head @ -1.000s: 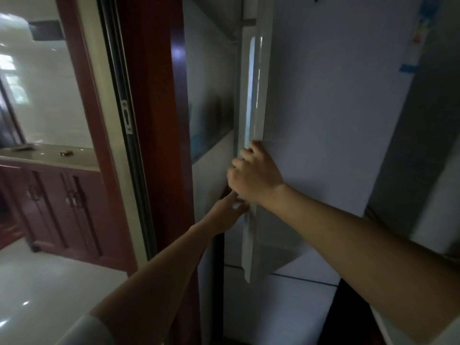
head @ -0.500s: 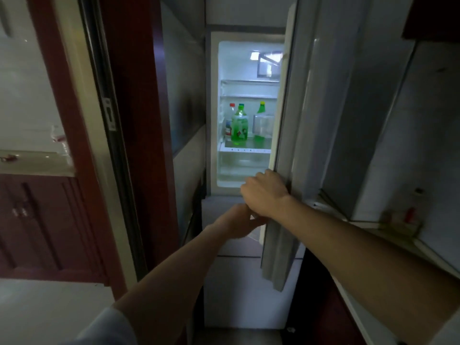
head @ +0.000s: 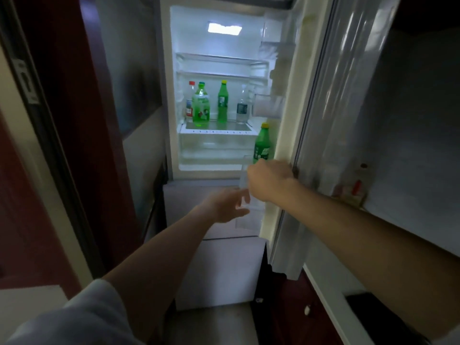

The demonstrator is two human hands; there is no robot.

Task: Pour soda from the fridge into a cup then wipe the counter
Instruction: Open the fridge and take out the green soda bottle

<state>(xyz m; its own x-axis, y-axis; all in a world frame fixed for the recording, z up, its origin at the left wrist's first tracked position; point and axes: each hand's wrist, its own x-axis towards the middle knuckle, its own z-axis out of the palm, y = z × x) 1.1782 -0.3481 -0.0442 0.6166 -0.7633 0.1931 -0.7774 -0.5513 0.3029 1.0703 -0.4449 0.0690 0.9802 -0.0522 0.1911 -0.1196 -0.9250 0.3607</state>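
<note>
The fridge (head: 171, 100) stands open and lit inside. On its lit shelf stand a wide green soda bottle (head: 200, 108), a slim green soda bottle (head: 222, 102), a red-capped bottle (head: 189, 100) and a clear water bottle (head: 241, 108). Another green soda bottle (head: 262, 144) with a yellow cap sits in the door rack. My right hand (head: 270, 179) grips the edge of the fridge door (head: 286, 135). My left hand (head: 227, 205) hovers below it with relaxed fingers, holding nothing.
A dark red door frame (head: 82, 120) runs down the left. The lower fridge compartment (head: 219, 267) is closed. At the right lies a white counter (head: 403, 195) with a small red-topped bottle (head: 357, 186) behind the swung door.
The fridge door has swung from nearly shut to wide open, exposing the shelves and bottles. My left hand has come off the door and hangs free.
</note>
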